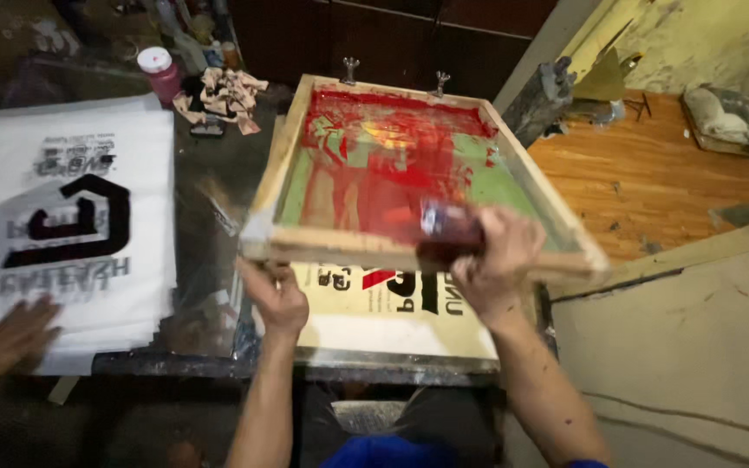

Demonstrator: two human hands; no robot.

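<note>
Hands (392, 277) on red-inked screen frame (409, 165)

Both bare forearms reach forward and up. Left hand (277, 295) has fingers curled, grip closed, palm up. Right hand (491, 260) fisted, wrist bent, knuckles forward; blurred, fingers probably wrapped tight.

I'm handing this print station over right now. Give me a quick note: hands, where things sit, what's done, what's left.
Left hand: grips the near left edge of the wooden screen frame, holding it tilted up off the table.
Right hand: closed on the squeegee, resting at the near edge inside the frame.
Red ink is spread across the mesh, thickest at the far end.
The sheet under the frame already shows black and red print.
A stack of black-printed white sheets lies left; another person's hand rests on it.
Left, likely: remove the printed sheet, load the next.
</note>
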